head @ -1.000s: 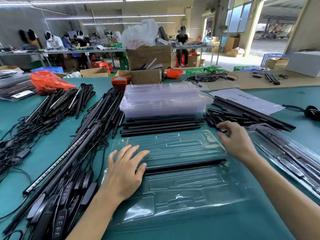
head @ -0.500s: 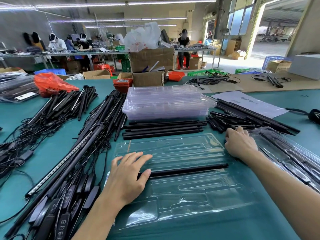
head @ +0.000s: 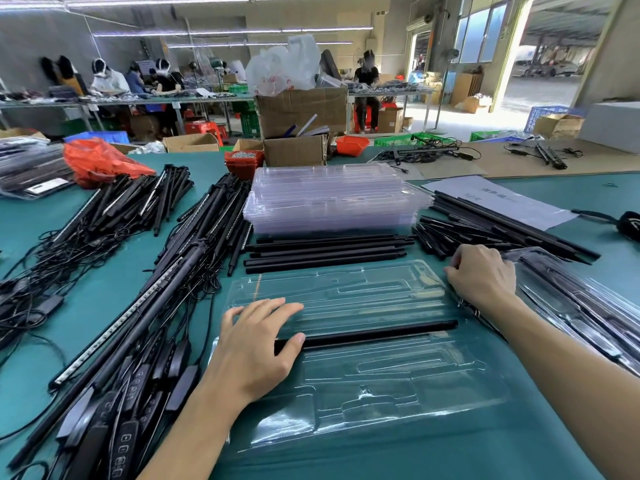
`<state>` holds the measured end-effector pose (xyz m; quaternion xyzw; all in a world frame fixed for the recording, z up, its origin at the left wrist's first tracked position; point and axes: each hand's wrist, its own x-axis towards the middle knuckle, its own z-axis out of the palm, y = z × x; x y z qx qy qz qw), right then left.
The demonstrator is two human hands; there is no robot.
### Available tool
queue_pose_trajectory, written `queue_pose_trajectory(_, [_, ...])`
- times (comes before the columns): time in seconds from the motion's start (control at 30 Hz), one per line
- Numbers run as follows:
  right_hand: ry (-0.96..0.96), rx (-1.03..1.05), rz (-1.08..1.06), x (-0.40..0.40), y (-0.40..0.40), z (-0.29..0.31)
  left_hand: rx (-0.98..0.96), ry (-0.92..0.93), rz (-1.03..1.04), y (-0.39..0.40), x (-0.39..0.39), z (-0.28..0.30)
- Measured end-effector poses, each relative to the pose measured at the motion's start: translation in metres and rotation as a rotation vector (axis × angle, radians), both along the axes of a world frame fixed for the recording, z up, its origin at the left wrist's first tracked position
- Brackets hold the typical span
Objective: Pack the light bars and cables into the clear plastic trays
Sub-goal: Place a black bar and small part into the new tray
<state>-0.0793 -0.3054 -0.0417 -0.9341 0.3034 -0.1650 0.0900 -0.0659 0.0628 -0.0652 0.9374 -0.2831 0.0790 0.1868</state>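
An open clear plastic tray (head: 363,296) lies in front of me on the green table. One black bar (head: 381,336) sits in its middle groove. My left hand (head: 256,344) rests flat on the tray's left side, with the thumb touching the bar's left end. My right hand (head: 485,275) is at the tray's right edge, its fingers curled down over something small that is mostly hidden. Light bars with cables and controllers (head: 149,306) are heaped to the left. Loose black bars (head: 325,252) lie just behind the tray.
A stack of empty clear trays (head: 332,202) stands behind the loose bars. Short black pieces (head: 436,233) and long black bars (head: 502,220) lie at the right, beside a packed tray (head: 571,306). A paper sheet (head: 495,199) and an orange bag (head: 100,161) lie further back.
My right hand drew back from the pile of short black pieces to the tray's right edge and its fingers curled. My left hand stayed on the tray.
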Motion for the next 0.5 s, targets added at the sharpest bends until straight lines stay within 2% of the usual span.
queue_pose_trajectory(0.17, [-0.310,0.166,-0.038,-0.004,0.001,0.006,-0.003,-0.003,0.007,0.000,-0.001,0.000])
queue_pose_trajectory(0.23, [-0.486,0.368,-0.007,-0.006,0.003,0.017,-0.001,-0.007,0.011,0.000,-0.001,0.000])
queue_pose_trajectory(0.3, [-0.579,0.620,0.127,-0.012,0.009,0.032,0.011,-0.016,0.017,0.000,0.000,0.000])
queue_pose_trajectory(0.33, [-0.555,0.734,0.245,-0.018,0.013,0.040,0.013,-0.020,0.018,0.001,0.000,0.001])
queue_pose_trajectory(0.4, [-0.334,0.870,0.567,-0.034,0.022,0.052,0.008,-0.020,0.020,0.000,0.000,0.001])
queue_pose_trajectory(0.5, [0.099,0.807,0.907,-0.056,0.037,0.054,0.014,-0.016,0.025,-0.001,0.000,0.002])
